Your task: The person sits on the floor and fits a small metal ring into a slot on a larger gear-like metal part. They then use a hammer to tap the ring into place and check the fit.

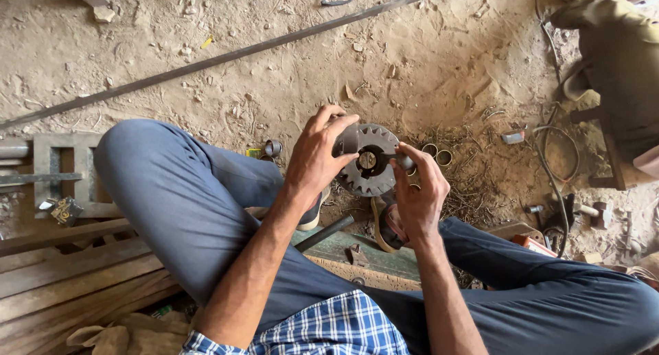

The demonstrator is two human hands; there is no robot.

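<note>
Left hand (pixel 317 156) grips the gear (pixel 369 160), right hand (pixel 417 190) pinches a small tool (pixel 403 161) in its hole — one slip and teeth could nick fingers.

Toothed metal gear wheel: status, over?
Left hand grips dark toothed metal gear wheel. Right hand holds small metal piece at its hub. Nothing blocking.

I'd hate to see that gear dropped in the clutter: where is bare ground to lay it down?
Bare dirt lies beyond the gear, up to the long metal rod. Right of the gear it is crowded: small rings, metal shavings and cables. Left of the knee, a metal frame and wooden planks fill the ground.
</note>
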